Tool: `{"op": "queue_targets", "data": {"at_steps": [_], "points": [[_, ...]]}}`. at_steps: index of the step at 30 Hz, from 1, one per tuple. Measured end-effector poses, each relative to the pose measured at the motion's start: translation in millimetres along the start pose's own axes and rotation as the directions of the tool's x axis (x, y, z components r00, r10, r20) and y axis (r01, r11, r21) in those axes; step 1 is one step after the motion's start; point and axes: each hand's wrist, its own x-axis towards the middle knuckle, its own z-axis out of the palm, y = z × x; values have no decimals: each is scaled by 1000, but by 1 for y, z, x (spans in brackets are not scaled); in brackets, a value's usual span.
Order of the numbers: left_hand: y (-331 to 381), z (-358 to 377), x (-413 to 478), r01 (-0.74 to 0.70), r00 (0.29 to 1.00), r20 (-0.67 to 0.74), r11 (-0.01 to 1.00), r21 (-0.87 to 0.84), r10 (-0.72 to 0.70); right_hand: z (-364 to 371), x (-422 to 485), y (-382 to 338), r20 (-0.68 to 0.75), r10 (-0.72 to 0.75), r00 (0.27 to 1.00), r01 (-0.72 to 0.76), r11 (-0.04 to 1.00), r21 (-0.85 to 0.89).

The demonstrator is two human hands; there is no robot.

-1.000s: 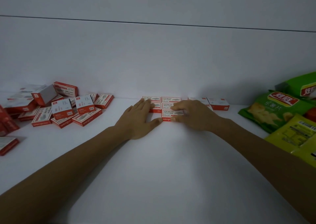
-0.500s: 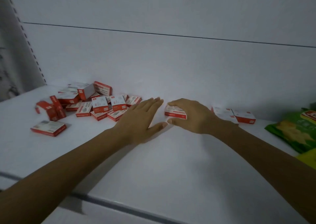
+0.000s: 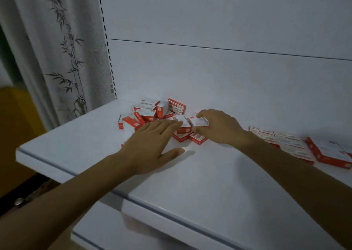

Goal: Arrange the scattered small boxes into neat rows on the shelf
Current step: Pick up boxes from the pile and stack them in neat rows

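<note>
In the head view, a loose heap of small red-and-white cardboard boxes (image 3: 152, 112) lies toward the back left of the white shelf (image 3: 209, 183), near the end that meets the pale curtain printed with bamboo (image 3: 57, 59). The boxes there point every way, some flat and some on edge. The right hand (image 3: 219, 128) has finger and thumb curled round one box (image 3: 199, 121) at the heap's right edge, where it rests on top of others. Its white printed face is up and its long axis runs roughly left to right, along the shelf. The left hand (image 3: 152, 145) is flat and holds nothing, its fingers straight with the tips at the heap's near side. To the right, well apart from the heap, the finished rows (image 3: 285, 141) lie flat and edge to edge, partly hidden by the right forearm. Three things seem likely to go wrong: lifting the pinched box may drag those beneath it askew, a sweep of the flat hand could push loose boxes off the shelf's left end, and the low forearm could nudge the rows out of line.
</note>
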Motion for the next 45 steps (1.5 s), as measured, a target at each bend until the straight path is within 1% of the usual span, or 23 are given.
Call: {"op": "queue_targets", "data": {"at_steps": [2, 4, 7, 9, 10, 13, 16, 17, 18, 20, 23, 25, 28, 30, 31, 33, 35, 37, 40, 42, 45], "points": [[-10, -1, -4, -24, 1000, -10, 1000, -21, 23, 10, 9, -2, 33, 103, 994, -104, 993, 47], [-19, 0, -6, -68, 997, -40, 997, -30, 67, 18, 15, -3, 27, 175, 984, -177, 981, 80], [-30, 5, -5, -126, 989, -88, 990, -58, 120, 25, 18, -11, -14, 227, 974, -224, 970, 91], [-33, 6, -2, -144, 986, -106, 980, -134, 131, 28, 14, -16, -57, 250, 967, -242, 963, 117], [-33, 5, -1, -144, 985, -118, 970, -195, 123, 29, 11, -19, -96, 249, 964, -234, 962, 142], [-33, 2, 4, -126, 986, -154, 907, -402, 69, 27, -1, -24, -293, 195, 936, -146, 972, 182], [-31, 4, 12, -129, 988, -142, 851, -509, 65, 20, -17, -32, -437, 191, 879, -109, 972, 206], [-30, 6, 16, -108, 992, -115, 813, -572, 51, 18, -24, -35, -473, 188, 861, -91, 971, 222], [-27, 6, 19, -78, 996, -82, 750, -657, 32, 16, -30, -38, -507, 185, 842, -70, 969, 236], [-20, 6, 27, -6, 1000, -6, 589, -808, 1, 12, -43, -46, -565, 177, 806, -32, 966, 257], [-4, 6, 34, 52, 998, 62, 340, -939, 19, 9, -61, -61, -629, 174, 758, 7, 962, 274], [7, 4, 33, 88, 994, 98, 198, -976, 40, 9, -69, -70, -652, 178, 737, 16, 960, 280], [20, 1, 30, 133, 991, 134, 24, -991, 21, 11, -77, -76, -670, 153, 726, 6, 973, 229], [25, 2, 30, 140, 990, 140, -67, -988, 6, 13, -83, -79, -678, 149, 720, -6, 978, 210], [26, 3, 31, 138, 990, 138, -92, -986, 5, 15, -87, -82, -675, 159, 721, -17, 977, 211], [26, 5, 31, 127, 992, 126, -94, -987, 17, 18, -94, -86, -672, 175, 720, -48, 978, 203], [25, 7, 30, 109, 994, 108, -51, -993, 25, 21, -101, -87, -679, 185, 710, -68, 978, 195], [24, 9, 30, 84, 996, 84, -1, -996, 24, 23, -106, -87, -681, 202, 704, -63, 973, 223], [18, 11, 31, 17, 999, 21, 77, -997, 47, 25, -110, -88, -682, 213, 699, -56, 968, 244], [12, 9, 30, -30, 998, -24, 104, -994, 63, 23, -112, -88, -664, 234, 710, -68, 962, 266], [2, 6, 28, -116, 986, -89, 198, -973, 139, 20, -115, -86, -596, 294, 747, -99, 936, 338]]}}
